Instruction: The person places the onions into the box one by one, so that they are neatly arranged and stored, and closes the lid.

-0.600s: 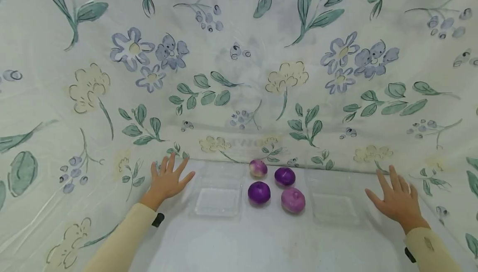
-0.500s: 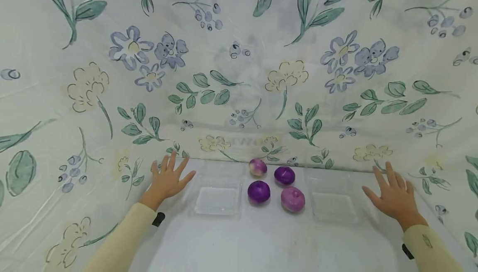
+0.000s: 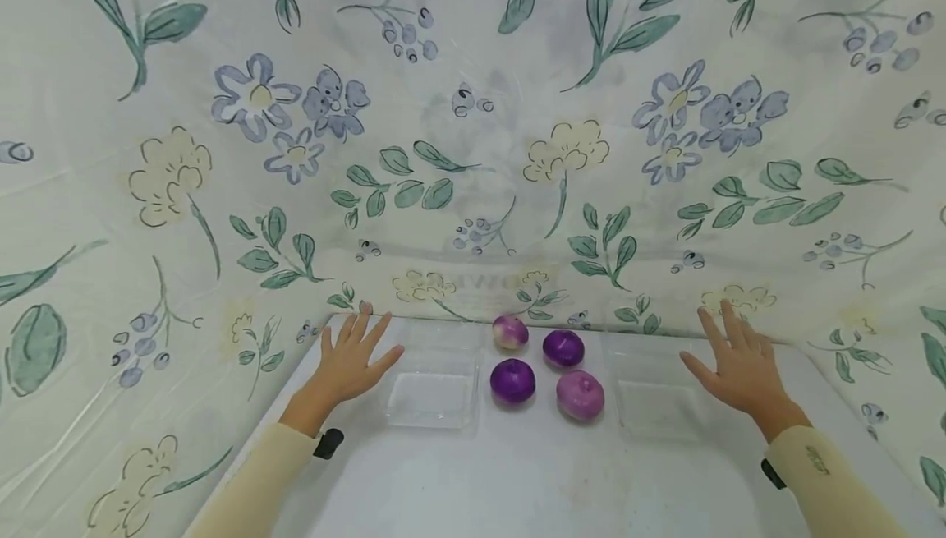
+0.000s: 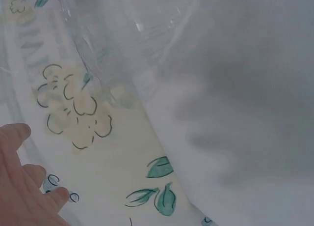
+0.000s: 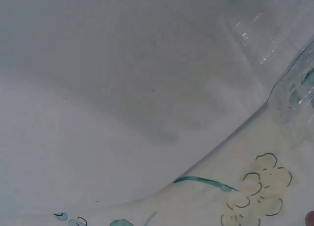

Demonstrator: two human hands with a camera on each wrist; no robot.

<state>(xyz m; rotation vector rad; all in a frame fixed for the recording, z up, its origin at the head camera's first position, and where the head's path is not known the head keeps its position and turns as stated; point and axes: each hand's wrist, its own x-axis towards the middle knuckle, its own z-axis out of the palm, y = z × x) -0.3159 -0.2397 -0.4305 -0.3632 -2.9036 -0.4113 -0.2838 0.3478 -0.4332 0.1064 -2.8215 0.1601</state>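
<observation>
In the head view my left hand (image 3: 350, 367) hovers with spread fingers beside the left clear plastic container (image 3: 432, 401). My right hand (image 3: 745, 370), fingers also straight and apart, is just right of a second clear container (image 3: 660, 413). Neither hand holds anything. Between the containers sit several round purple vegetables that look like onions: a white-and-purple one (image 3: 510, 332) at the back, a dark one (image 3: 563, 348) beside it, another dark one (image 3: 512, 382) in front, and a lighter pinkish one (image 3: 580, 395). Some left fingers (image 4: 41, 179) show in the left wrist view.
Everything stands on a white table (image 3: 517, 480). Behind its back edge hangs a floral curtain (image 3: 473, 152), which also comes down along both sides. The table's edge (image 5: 221, 142) and the curtain show in the right wrist view too.
Both hands have moved inward toward the containers: the left one to the right, the right one to the left and slightly farther back. The vegetables and containers have stayed in place.
</observation>
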